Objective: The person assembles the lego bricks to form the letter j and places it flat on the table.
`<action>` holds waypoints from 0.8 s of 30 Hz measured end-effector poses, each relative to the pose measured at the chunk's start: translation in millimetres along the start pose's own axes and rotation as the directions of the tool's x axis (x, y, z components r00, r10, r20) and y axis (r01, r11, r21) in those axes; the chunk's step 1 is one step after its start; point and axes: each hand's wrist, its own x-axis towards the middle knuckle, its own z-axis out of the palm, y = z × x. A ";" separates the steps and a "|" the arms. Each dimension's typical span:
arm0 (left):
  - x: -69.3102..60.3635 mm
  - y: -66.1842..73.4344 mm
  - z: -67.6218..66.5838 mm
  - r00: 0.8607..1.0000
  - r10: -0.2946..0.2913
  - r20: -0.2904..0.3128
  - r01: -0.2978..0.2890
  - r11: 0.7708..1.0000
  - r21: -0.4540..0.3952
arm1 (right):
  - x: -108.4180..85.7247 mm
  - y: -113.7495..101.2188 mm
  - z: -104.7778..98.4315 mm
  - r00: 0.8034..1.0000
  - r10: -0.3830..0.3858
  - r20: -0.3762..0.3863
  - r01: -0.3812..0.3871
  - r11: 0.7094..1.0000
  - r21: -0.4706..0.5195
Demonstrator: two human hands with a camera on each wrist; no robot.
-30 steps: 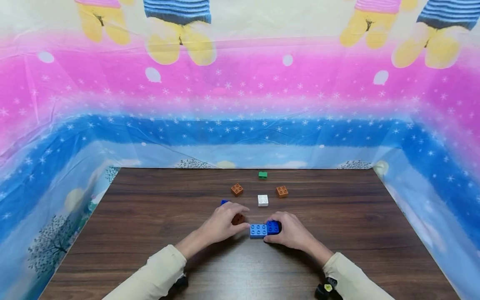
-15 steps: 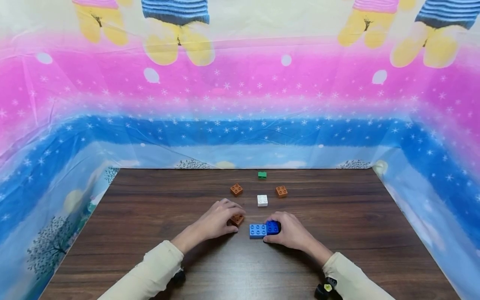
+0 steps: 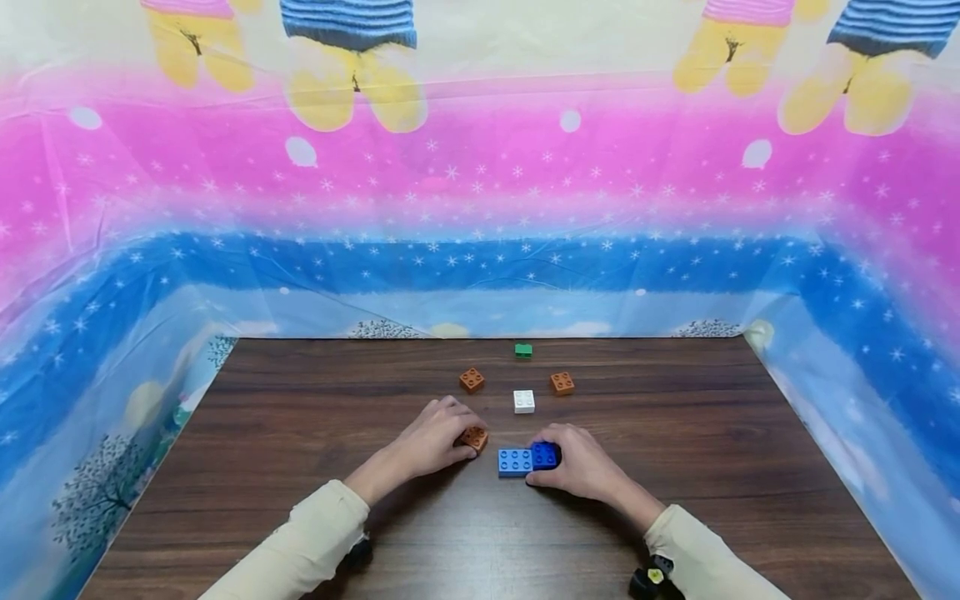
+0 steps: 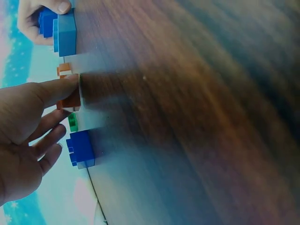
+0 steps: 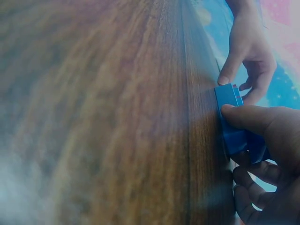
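My left hand [image 3: 431, 439] pinches an orange-brown toy building brick [image 3: 474, 439] between thumb and fingers, on the table left of the blue bricks. In the left wrist view the thumb lies on the near side of that brick [image 4: 71, 97]. My right hand [image 3: 581, 461] grips a dark blue brick [image 3: 545, 455] and a longer light blue brick [image 3: 514, 462], which sit end to end; whether they are joined I cannot tell. Another dark blue brick [image 4: 82, 148] stands by the left hand's loose fingers in the left wrist view; the hand hides it in the head view.
Farther back on the wooden table [image 3: 300, 392] lie a white brick [image 3: 523, 402], an orange brick [image 3: 472, 380] on the left, another orange brick [image 3: 562, 383] on the right, and a green brick [image 3: 523, 351]. A printed cloth [image 3: 480, 258] rises behind the table.
My left hand has drawn back left from beside the light blue brick and taken hold of the nearby orange-brown brick. The right hand keeps its grip in the same place.
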 end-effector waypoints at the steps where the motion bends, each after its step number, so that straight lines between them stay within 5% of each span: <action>1: -0.1 0.2 -0.1 1.000 -0.004 -0.009 0.004 1.000 0.002 | 0.1 0.1 0.2 1.000 -0.001 0.000 0.001 1.000 0.001; 12: 0.6 2.9 0.2 0.996 -0.077 -0.054 0.067 0.983 -0.169 | 0.2 0.9 1.0 1.000 -0.007 -0.001 0.007 1.000 0.006; 24: -0.2 13.0 0.0 0.995 -0.087 -0.044 0.070 0.950 -0.306 | 0.7 0.5 0.6 1.000 0.008 0.004 -0.008 1.000 0.023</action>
